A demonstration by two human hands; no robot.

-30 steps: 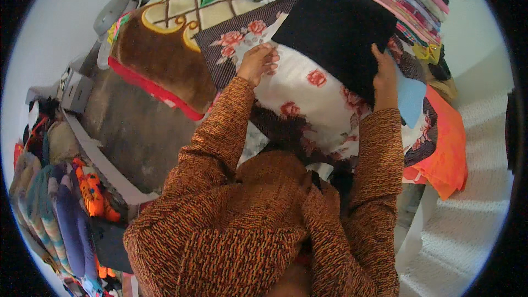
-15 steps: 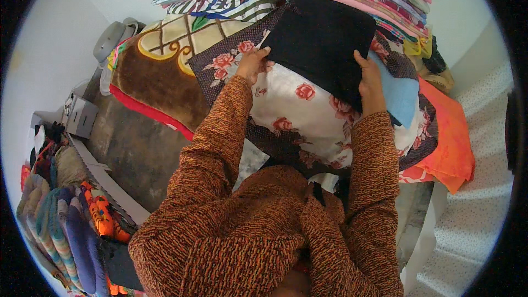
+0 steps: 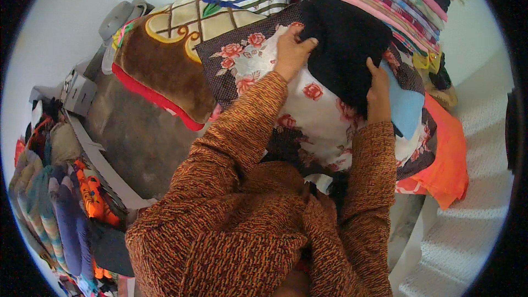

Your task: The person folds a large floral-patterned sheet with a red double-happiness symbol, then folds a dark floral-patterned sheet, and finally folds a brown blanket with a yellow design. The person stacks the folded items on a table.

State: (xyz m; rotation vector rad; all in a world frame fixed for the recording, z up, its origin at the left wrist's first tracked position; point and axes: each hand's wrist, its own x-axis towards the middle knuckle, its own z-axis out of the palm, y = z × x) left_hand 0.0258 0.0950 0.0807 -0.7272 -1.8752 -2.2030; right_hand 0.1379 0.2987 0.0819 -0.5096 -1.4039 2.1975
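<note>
A folded black cloth (image 3: 349, 44) lies over a white floral cloth (image 3: 300, 102) with pink roses and a dark dotted border. My left hand (image 3: 293, 52) pinches the black cloth at its left edge, thumb on top. At its right edge my right hand (image 3: 378, 92) grips it, the thumb above and the fingers mostly hidden. Beside the right hand, a light blue folded cloth (image 3: 404, 104) pokes out from under the black one.
Left of the floral cloth lies a thick brown blanket (image 3: 159, 66) with red edging. Folded fabric stacks (image 3: 379, 8) rise at the back. Orange cloth (image 3: 444, 157) hangs on the right. A white box (image 3: 81, 94) and a heap of clothes (image 3: 60, 209) are at the left.
My left hand has moved right and up along the black cloth, whose left side now looks rumpled. My right hand stays on the right edge. The whole view has shifted slightly.
</note>
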